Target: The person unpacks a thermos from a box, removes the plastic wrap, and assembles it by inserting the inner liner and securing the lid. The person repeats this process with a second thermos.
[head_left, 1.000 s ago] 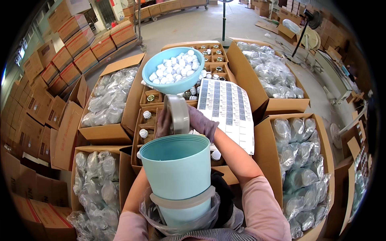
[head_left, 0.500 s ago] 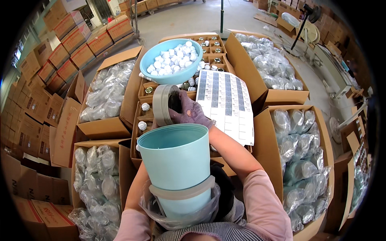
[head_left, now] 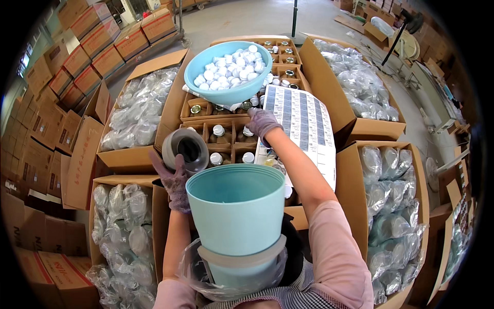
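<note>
My left hand (head_left: 176, 190), in a purple-grey knitted glove, grips a grey round tub (head_left: 170, 148) with a dark hollow inside, tilted beside the partitioned carton. Above that carton, my right hand (head_left: 263, 125), gloved alike, has its fingers bent together by the bottle tops; whatever they pinch is hidden. White-capped bottles (head_left: 218, 130) stand in the carton's cells (head_left: 225, 147). Right in front of me is a tall pale-teal bucket (head_left: 235, 216), its mouth upward, above a grey-rimmed teal container (head_left: 242, 273) wrapped in clear plastic.
A light-blue basin (head_left: 193, 85) of white caps rests on the farther carton. Printed sheets (head_left: 303, 123) lie beside my right forearm. Open cartons of plastic-wrapped items (head_left: 139, 113) flank both sides (head_left: 388, 206). Stacked boxes (head_left: 87, 46) stand at far left.
My right hand has come out of the grey tub and moved up and right over the bottles. My left hand has come into view with the tub, now lower and further left.
</note>
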Motion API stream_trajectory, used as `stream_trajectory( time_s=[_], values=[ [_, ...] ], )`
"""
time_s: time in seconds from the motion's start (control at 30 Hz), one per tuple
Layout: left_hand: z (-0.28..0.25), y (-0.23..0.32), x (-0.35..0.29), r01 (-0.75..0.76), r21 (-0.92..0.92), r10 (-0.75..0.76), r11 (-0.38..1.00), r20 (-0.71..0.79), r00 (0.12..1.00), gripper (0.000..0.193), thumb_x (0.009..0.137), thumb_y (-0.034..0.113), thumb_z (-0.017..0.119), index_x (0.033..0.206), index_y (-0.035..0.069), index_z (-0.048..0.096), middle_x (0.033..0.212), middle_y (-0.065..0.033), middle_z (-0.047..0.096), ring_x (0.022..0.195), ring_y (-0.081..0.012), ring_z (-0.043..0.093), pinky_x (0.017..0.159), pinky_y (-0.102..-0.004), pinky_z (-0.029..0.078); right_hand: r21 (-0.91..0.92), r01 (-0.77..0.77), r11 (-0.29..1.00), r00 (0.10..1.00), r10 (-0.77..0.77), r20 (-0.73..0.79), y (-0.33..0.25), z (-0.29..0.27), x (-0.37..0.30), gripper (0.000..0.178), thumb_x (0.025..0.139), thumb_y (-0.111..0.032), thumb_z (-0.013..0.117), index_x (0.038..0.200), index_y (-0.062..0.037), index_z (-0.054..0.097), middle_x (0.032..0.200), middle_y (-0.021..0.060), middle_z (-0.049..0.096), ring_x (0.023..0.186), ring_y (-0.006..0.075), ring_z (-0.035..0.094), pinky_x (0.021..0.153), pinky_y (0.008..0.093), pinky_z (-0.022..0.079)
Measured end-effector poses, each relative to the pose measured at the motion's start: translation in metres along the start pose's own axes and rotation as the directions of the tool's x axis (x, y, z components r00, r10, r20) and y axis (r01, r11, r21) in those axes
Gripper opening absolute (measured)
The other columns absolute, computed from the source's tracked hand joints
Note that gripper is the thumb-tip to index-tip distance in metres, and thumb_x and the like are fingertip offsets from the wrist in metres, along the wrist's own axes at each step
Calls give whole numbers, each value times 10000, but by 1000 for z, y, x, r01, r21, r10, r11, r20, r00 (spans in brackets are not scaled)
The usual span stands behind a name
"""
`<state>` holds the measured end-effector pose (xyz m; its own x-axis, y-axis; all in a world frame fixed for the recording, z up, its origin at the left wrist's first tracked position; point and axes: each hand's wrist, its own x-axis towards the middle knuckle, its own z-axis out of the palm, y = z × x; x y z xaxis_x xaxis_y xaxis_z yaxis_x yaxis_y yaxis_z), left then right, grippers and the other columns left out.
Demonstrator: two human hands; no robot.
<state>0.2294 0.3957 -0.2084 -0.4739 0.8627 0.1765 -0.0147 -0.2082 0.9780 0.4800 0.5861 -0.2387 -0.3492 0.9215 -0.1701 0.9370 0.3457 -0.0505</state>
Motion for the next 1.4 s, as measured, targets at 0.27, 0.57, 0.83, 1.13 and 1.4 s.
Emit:
stream_trajectory(
  time_s=[0.27,0.57,0.83,1.13,1.4],
  values=[
    [-12,-28,17,17,49,-28,999,242,970,316,1026,166,524,1267,-24,601,1231,-126,650,1110,-197,605,1019,-312,437,-214,138,967,964,-81,253,-16,36,34,535,891,-416,622,1328,-113,567,1287,127,649,1192,276,625,939,422,515],
    [34,-52,61,-228,33,129,973,743,657,560,973,196,576,1463,14,375,1184,-142,649,1082,-224,628,987,-326,474,-191,368,910,741,-411,-531,-51,-158,-100,543,848,-458,643,1261,-115,559,1017,146,639,942,315,642,814,455,492],
    [83,13,54,776,-501,214,384,865,453,654,1004,528,425,1445,46,405,1366,-156,534,1207,-272,561,1016,-408,494,419,824,380,547,-724,-420,-68,-216,-213,539,690,-171,823,1191,-140,629,1134,89,628,1048,258,631,865,395,522],
    [58,43,-11,-440,-250,498,862,577,647,701,983,598,454,1383,23,466,1257,-115,603,1062,-237,636,891,-360,535,788,615,-27,786,109,-609,-43,-164,-169,715,1002,-383,519,1553,-29,235,1591,146,275,1461,237,272,1185,341,226],
    [36,112,-79,260,-299,-32,918,598,801,839,950,710,378,1408,7,396,1286,-154,557,1155,-245,588,974,-372,508,870,427,247,893,-269,-362,-51,-148,-262,635,843,-253,671,1411,-40,484,1397,158,486,1302,309,466,1082,386,392]
  ],
)
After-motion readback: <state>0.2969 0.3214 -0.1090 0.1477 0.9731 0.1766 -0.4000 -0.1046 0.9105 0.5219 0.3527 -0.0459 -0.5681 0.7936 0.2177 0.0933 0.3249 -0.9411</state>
